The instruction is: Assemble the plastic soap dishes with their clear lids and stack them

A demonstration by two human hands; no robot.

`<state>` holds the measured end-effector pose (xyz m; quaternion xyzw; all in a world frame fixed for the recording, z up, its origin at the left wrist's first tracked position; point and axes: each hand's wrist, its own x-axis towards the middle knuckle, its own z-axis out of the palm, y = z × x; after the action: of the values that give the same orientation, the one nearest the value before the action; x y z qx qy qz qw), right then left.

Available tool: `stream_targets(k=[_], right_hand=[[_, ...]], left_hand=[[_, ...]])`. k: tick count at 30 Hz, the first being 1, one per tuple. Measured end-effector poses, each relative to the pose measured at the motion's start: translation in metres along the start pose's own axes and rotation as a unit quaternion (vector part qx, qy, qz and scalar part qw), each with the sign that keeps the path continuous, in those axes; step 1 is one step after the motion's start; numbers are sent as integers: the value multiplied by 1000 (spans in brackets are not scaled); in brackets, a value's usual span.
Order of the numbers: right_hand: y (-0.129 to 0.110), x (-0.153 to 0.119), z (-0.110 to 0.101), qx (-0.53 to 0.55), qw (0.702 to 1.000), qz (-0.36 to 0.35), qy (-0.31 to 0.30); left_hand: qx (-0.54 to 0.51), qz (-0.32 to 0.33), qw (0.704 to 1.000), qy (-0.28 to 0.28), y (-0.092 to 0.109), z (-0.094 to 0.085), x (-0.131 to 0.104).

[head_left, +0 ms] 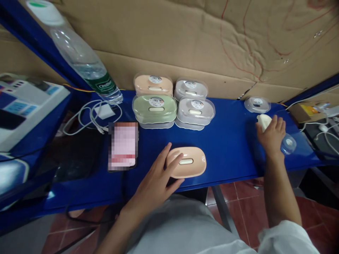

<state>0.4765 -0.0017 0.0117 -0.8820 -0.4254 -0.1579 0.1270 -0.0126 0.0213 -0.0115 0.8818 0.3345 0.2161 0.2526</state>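
The grip of the left hand (159, 176) is seen spread, its fingers laid flat on the left end of a peach soap box (188, 162) that lies alone near the front edge of the blue worktop (227, 148); nothing is pinched by it; the grip of the right hand (272, 135) is closed around a small cream-white piece (263, 121), held far to the right; a clear plastic lid (288, 145) is partly covered just beside that hand, and another clear lid (256, 104) is set a little behind it; further back, four boxed soap cases are stacked against the cardboard wall (212, 42): a peach one (153, 84), a green one (154, 108) and two grey ones (195, 111); a phone (123, 146) is laid left of the loose box, with a white cable (90, 118) and a tilted water bottle (87, 67) behind it.
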Motion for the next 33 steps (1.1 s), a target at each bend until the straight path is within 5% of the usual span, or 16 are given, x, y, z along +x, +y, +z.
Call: stream_targets(k=[4, 10, 13, 16, 20, 24, 27, 33], right_hand=[[19, 9, 13, -32, 994, 65, -80], [12, -63, 6, 47, 981, -159, -99], [10, -69, -1, 110, 962, -209, -140], [5, -34, -9, 178, 957, -178, -144], [0, 54, -2, 109, 987, -116, -7], [3, 121, 22, -17, 991, -89, -98], [10, 128, 34, -26, 988, -85, -123], [23, 92, 33, 4, 983, -165, -85]], left_hand=[[-33, -38, 999, -15, 0, -1, -2], [-45, -61, 997, -15, 1, 0, -3], [-22, -50, 998, -7, 0, -1, -5], [29, -31, 999, 10, -3, -4, -12], [68, -36, 996, 42, -5, -4, -25], [83, -22, 994, 74, -5, 0, -30], [94, -14, 992, 84, -6, 1, -30], [118, -10, 989, 89, -10, 2, -28]])
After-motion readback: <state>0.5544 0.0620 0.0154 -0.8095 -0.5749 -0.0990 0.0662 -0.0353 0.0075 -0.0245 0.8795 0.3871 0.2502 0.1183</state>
